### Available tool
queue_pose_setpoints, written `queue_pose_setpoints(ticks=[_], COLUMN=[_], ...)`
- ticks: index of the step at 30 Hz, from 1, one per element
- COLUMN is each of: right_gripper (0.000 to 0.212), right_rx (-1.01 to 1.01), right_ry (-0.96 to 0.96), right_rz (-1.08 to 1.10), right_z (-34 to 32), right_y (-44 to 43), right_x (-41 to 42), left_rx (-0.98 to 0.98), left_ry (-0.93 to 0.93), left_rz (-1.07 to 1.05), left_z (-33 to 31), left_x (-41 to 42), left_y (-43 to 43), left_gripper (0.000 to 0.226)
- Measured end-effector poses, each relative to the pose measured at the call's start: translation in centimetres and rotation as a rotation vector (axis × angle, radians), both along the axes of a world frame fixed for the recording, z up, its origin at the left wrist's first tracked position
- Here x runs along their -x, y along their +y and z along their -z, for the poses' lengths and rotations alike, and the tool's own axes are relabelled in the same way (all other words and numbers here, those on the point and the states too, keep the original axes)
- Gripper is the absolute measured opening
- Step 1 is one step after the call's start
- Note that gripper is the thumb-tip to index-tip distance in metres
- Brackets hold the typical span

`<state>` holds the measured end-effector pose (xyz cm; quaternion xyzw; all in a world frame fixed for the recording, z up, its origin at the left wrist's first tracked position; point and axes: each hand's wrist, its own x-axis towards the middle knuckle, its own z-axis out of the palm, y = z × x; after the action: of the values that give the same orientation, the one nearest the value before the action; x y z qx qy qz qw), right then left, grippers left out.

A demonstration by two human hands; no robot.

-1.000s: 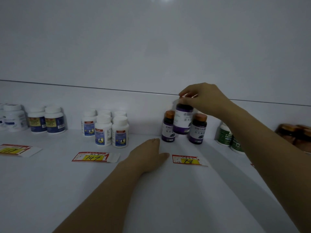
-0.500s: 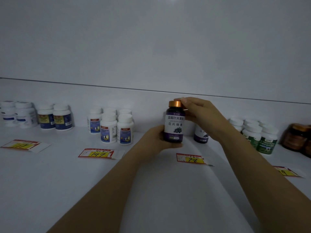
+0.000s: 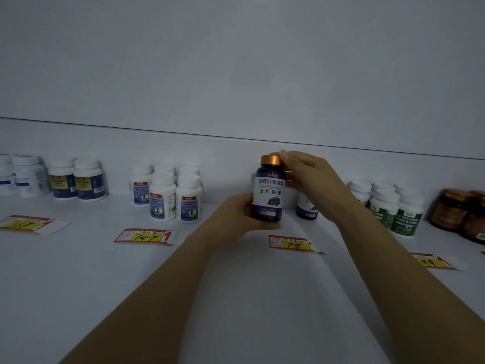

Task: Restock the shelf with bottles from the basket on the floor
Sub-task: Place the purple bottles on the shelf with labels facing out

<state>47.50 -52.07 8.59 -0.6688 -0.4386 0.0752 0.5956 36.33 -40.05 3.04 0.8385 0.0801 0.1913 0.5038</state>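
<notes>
**Purple bottle held upright above the shelf by both hands**

The purple bottle [image 3: 269,195] with the orange cap [image 3: 270,160] is upright in the air, over the white shelf [image 3: 78,271], just behind the price tag marked 78 [image 3: 291,243].

From the left, at the back of the shelf stand two white bottles with pale labels [image 3: 25,176], then two white bottles with dark blue and yellow labels [image 3: 77,179]. A price tag [image 3: 25,224] lies in front of them. Next comes a group of white bottles with blue labels [image 3: 173,195], closed with white caps, and the price tag marked 147 [image 3: 143,236] before them.

The left hand [image 3: 241,214] grasps the lower part of the purple bottle, with the fingers wrapped around its base. The right hand [image 3: 307,179] holds the upper part, with its fingertips [image 3: 283,155] touching the orange cap. Behind the right wrist, a second purple bottle [image 3: 307,208] stands on the shelf, partly hidden.

Further right are white bottles with green labels [image 3: 393,208], and a price tag marked 99 [image 3: 430,261] lies in front of them. At the right edge stand brown jars [image 3: 459,211]. All containers are closed, so their contents cannot be seen.
</notes>
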Motion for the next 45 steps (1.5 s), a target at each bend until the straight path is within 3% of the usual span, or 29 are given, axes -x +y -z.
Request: queue_pose_setpoints(ticks=[6,12,15,21,25,29,35,39,42,45], right_gripper=[0.035,0.023,0.02,0.023,0.027,0.03,0.024,0.033,0.021,0.025], right_rx=[-0.014,-0.152,-0.144,-0.152,-0.275,-0.302,-0.216,-0.212,-0.314,-0.348], right_ry=[-0.013,0.201,0.241,0.172,0.307,0.324,0.31,0.339,0.454,0.519], right_rz=[0.122,-0.055,-0.098,0.029,-0.083,-0.172,-0.124,-0.026,-0.131,-0.219], right_z=[-0.1,-0.1,0.0,0.8,0.4,0.6,0.5,0.8,0.8,0.8], right_y=[0.8,-0.1,0.1,1.0,0.6,0.3,0.7,1.0,0.8,0.5], right_x=[0.4,-0.1,-0.1,0.2,0.0,-0.3,-0.1,-0.3,-0.5,-0.5], left_rx=[-0.079,0.06,0.059,-0.074,0.046,0.112,0.024,-0.1,-0.03,0.035], left_ry=[0.0,0.066,0.028,-0.018,0.025,-0.021,-0.086,-0.111,-0.039,0.0], left_rz=[-0.121,0.028,-0.059,-0.229,-0.118,-0.019,-0.134,-0.185,-0.073,-0.003], left_z=[-0.3,-0.9,-1.0,-0.5,-0.9,-1.5,-1.2,-0.9,-1.1,-1.4], left_x=[-0.3,0.2,0.0,-0.4,0.0,0.4,0.1,-0.2,0.0,0.3], left_y=[0.3,-0.4,-0.3,-0.4,-0.4,-0.6,-0.5,-0.6,-0.9,-1.2], left_gripper=[0.058,0.06,0.062,0.059,0.06,0.054,0.049,0.047,0.049,0.052])
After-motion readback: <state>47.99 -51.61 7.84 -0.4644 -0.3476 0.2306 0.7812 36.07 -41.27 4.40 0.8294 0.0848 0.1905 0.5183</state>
